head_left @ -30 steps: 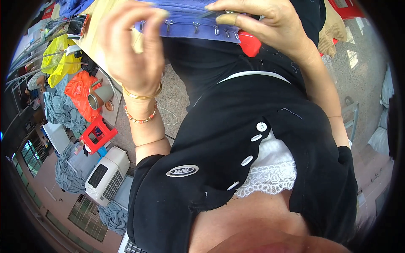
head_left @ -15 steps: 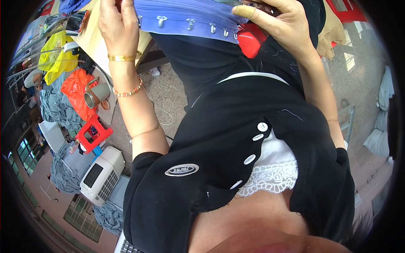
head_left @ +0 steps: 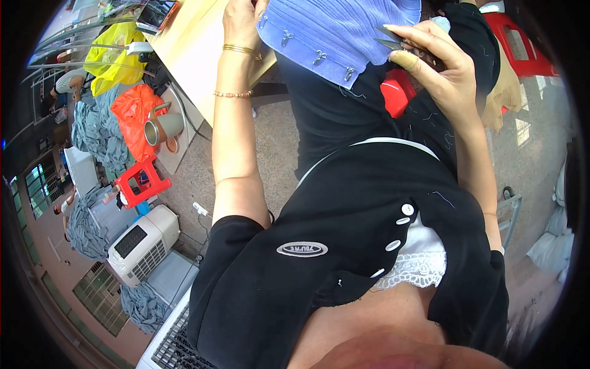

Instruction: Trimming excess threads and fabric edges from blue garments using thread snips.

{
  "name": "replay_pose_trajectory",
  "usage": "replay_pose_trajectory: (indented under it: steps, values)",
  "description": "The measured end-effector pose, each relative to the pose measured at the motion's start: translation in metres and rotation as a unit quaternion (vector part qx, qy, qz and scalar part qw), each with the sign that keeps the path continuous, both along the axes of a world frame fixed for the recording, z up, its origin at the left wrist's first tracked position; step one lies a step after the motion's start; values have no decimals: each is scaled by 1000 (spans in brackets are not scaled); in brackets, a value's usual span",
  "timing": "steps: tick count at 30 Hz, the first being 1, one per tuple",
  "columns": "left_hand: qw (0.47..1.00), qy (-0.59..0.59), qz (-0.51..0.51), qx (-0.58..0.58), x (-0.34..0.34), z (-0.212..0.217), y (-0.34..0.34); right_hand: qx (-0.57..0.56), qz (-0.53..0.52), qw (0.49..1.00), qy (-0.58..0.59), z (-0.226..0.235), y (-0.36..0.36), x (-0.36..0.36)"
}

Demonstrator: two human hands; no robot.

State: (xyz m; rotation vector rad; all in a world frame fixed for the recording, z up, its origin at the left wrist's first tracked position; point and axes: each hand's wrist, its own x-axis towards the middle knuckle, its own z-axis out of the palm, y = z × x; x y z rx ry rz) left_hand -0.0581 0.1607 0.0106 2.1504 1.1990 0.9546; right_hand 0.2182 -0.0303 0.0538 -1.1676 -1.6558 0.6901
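Observation:
A periwinkle-blue ribbed garment hangs over my lap, with a row of small metal hook fasteners along its smooth edge band. My left hand is closed on the garment's left end; its fingertips are partly cut off by the top of the picture. A small pair of thread snips sits in my right hand, their pointed blades apart beside the ribbed cloth. Yellowish tape or a cover wraps the right thumb. A loose thread trails from the garment's lower corner, below the last visible hook.
Left of me stand a pale wooden table, a red stool, a mug, an orange-red bag and a white air cooler. Heaps of grey-blue cloth lie beyond. Another red stool is at upper right.
The garment's hooked edge has swung from nearly level to slanting down rightward. My right hand has come lower, and the snips' blades now show. The whole view has shifted.

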Motion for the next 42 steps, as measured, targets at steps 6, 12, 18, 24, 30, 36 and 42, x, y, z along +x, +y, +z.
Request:
replay_pose_trajectory:
  steps: [6,12,18,24,30,36,42]
  values:
    - [978,-179,76,80,-24,13,-29,49,-2,999,18,3,10,-12]
    - [972,-45,81,217,19,61,-109,34,10,999,22,8,11,-17]
    - [956,-57,124,260,38,53,-119,45,18,999,13,17,11,-17]
    - [939,-116,137,293,38,46,-117,69,19,997,-27,30,18,-22]
    - [914,-401,65,-13,27,45,-123,145,46,983,-106,43,37,-30]
    - [884,-456,26,-101,20,42,-122,109,29,968,-223,73,42,-57]
    - [879,-463,15,-115,18,38,-121,83,19,960,-267,103,40,-73]
